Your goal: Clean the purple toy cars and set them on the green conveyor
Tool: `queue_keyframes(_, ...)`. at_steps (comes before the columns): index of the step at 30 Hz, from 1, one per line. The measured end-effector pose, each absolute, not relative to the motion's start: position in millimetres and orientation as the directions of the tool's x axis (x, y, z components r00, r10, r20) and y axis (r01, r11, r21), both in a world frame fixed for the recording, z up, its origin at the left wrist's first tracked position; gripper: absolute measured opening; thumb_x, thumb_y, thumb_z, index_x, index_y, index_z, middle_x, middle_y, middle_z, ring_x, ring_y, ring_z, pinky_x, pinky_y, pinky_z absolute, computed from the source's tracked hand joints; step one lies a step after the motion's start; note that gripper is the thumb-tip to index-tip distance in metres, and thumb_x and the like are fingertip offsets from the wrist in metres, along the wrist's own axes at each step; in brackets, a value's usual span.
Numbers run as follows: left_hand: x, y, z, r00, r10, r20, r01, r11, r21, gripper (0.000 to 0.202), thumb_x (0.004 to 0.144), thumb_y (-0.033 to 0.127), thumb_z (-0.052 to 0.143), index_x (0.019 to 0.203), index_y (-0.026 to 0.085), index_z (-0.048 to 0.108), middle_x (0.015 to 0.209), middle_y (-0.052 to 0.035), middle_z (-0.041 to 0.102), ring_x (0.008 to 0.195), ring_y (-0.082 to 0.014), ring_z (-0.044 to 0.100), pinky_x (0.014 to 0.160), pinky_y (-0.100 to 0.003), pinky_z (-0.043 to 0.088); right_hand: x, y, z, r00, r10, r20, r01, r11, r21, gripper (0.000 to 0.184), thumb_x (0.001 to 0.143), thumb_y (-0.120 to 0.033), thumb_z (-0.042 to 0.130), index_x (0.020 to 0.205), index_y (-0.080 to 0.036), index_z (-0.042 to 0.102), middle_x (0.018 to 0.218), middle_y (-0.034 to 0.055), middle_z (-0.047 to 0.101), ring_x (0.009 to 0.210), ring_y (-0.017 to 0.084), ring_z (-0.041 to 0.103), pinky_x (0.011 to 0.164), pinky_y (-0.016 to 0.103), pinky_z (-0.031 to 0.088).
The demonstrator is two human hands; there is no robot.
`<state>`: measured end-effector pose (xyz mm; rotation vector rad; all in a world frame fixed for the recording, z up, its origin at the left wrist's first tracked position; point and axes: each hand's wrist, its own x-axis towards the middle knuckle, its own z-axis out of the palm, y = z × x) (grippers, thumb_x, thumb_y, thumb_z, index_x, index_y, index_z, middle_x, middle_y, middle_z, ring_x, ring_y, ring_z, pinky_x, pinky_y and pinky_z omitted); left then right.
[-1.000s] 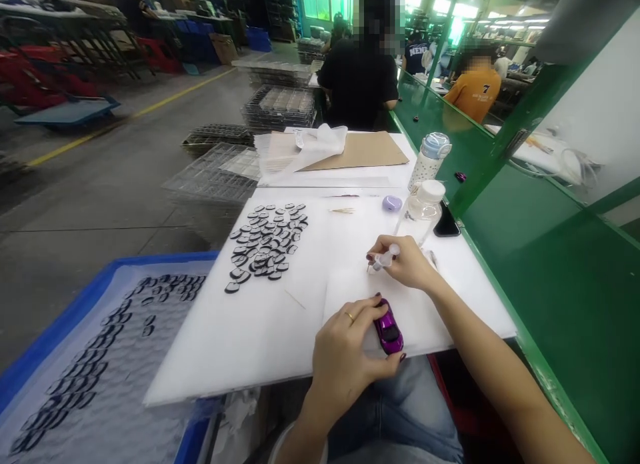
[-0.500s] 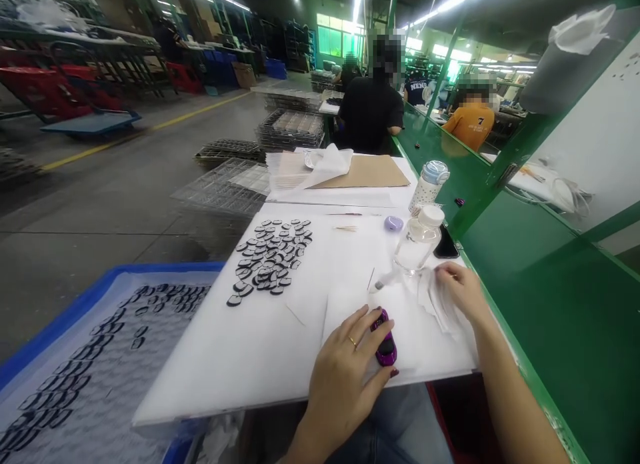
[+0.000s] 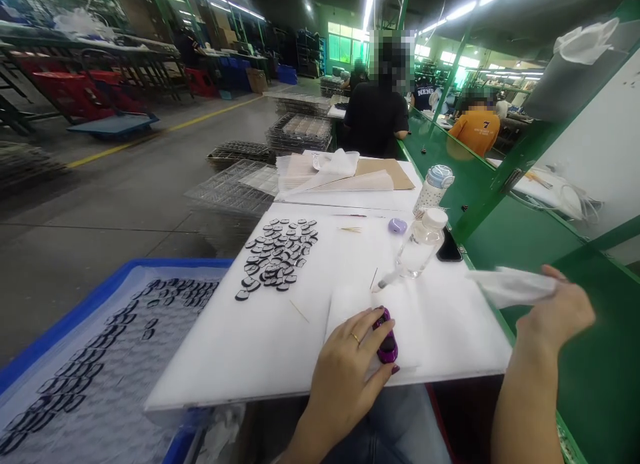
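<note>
My left hand [image 3: 347, 367] rests on the white board [image 3: 280, 344] with its fingers closed around a small purple toy car [image 3: 386, 344]. My right hand [image 3: 557, 314] is raised off the board's right edge, over the green bench, and grips a white cloth [image 3: 510, 285] that trails to the left. A small syringe-like applicator [image 3: 387, 281] lies on the board beside a clear bottle [image 3: 420, 243]. A pile of small black oval parts [image 3: 277, 254] sits further left on the board.
A blue tray [image 3: 100, 357] of more black parts stands at the lower left. A spotted bottle [image 3: 434, 186], a purple case [image 3: 397, 225] and a black phone [image 3: 449, 251] lie at the board's far right. Paper and cardboard [image 3: 350, 174] lie beyond; people sit ahead.
My right hand let go of the applicator, which now lies on the board, took the white cloth and lifted it out to the right. My left hand stayed on the car.
</note>
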<state>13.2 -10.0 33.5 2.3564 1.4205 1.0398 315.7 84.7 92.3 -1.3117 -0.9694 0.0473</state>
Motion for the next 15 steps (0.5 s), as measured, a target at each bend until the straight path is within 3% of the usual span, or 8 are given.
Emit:
queue_keyframes(1, 13, -10, 33, 0.286, 0.838, 0.464, 0.697, -0.514, 0.500, 0.053, 0.081, 0.019, 0.070, 0.133, 0.024, 0.058, 0.138, -0.0064, 0.062, 0.122, -0.0299, 0.061, 0.098, -0.048, 0.058, 312, 89, 101, 0.644, 0.471, 0.604, 0.489, 0.354, -0.797, 0.035, 0.091, -0.046, 0.044, 0.063, -0.027, 0.036, 0.057, 0.0023, 0.040, 0.051, 0.020, 0.043, 0.046, 0.038, 0.035)
queue_keyframes(3, 13, -10, 32, 0.276, 0.839, 0.469, 0.696, -0.511, 0.504, 0.054, 0.081, 0.019, 0.071, 0.133, 0.024, 0.058, 0.138, -0.0062, 0.062, 0.122, -0.0298, 0.061, 0.098, -0.048, 0.058, 297, 99, 116, 0.596, 0.455, 0.662, 0.522, 0.407, -0.750, 0.035, 0.090, -0.047, 0.052, 0.064, -0.027, 0.041, 0.057, 0.0010, 0.040, 0.051, 0.019, 0.043, 0.050, 0.037, 0.039)
queue_keyframes(5, 13, -11, 32, 0.267, 0.838, 0.476, 0.694, -0.510, 0.508, 0.055, 0.080, 0.019, 0.072, 0.132, 0.024, 0.058, 0.138, -0.0063, 0.063, 0.122, -0.0297, 0.061, 0.098, -0.048, 0.057, 274, 113, 129, 0.416, 0.509, 0.753, 0.610, 0.458, -0.647, 0.030, 0.089, -0.047, 0.059, 0.069, -0.025, 0.053, 0.060, 0.0018, 0.049, 0.055, 0.019, 0.048, 0.054, 0.037, 0.042)
queue_keyframes(7, 13, -11, 31, 0.264, 0.839, 0.475, 0.686, -0.510, 0.519, 0.055, 0.078, 0.018, 0.074, 0.132, 0.023, 0.059, 0.137, -0.0064, 0.063, 0.121, -0.0298, 0.061, 0.099, -0.048, 0.057, 252, 131, 137, 0.170, 0.531, 0.830, 0.712, 0.516, -0.476, 0.026, 0.093, -0.045, 0.055, 0.079, -0.024, 0.062, 0.071, 0.0057, 0.059, 0.067, 0.021, 0.056, 0.063, 0.037, 0.046)
queue_keyframes(10, 14, -10, 32, 0.269, 0.847, 0.458, 0.667, -0.507, 0.546, 0.057, 0.076, 0.020, 0.077, 0.130, 0.023, 0.060, 0.138, -0.0069, 0.063, 0.121, -0.0300, 0.061, 0.099, -0.047, 0.056, 235, 155, 134, -0.093, 0.534, 0.841, 0.778, 0.565, -0.273, 0.023, 0.094, -0.042, 0.052, 0.093, -0.022, 0.064, 0.096, 0.0118, 0.065, 0.089, 0.025, 0.062, 0.075, 0.039, 0.050)
queue_keyframes(12, 14, -9, 33, 0.271, 0.852, 0.447, 0.655, -0.504, 0.564, 0.057, 0.076, 0.021, 0.078, 0.130, 0.023, 0.061, 0.137, -0.0071, 0.063, 0.121, -0.0300, 0.061, 0.100, -0.047, 0.055, 235, 162, 124, -0.171, 0.546, 0.820, 0.786, 0.578, -0.221, 0.023, 0.091, -0.041, 0.055, 0.100, -0.021, 0.062, 0.105, 0.0129, 0.064, 0.098, 0.027, 0.062, 0.080, 0.040, 0.051)
queue_keyframes(15, 13, -9, 36, 0.254, 0.868, 0.428, 0.638, -0.482, 0.601, 0.055, 0.076, 0.027, 0.079, 0.127, 0.024, 0.062, 0.136, -0.0064, 0.064, 0.121, -0.0295, 0.061, 0.101, -0.046, 0.054, 239, 159, 110, -0.123, 0.549, 0.827, 0.774, 0.574, -0.266, 0.033, 0.089, -0.043, 0.059, 0.110, -0.018, 0.059, 0.106, 0.0131, 0.064, 0.100, 0.027, 0.062, 0.086, 0.043, 0.052)
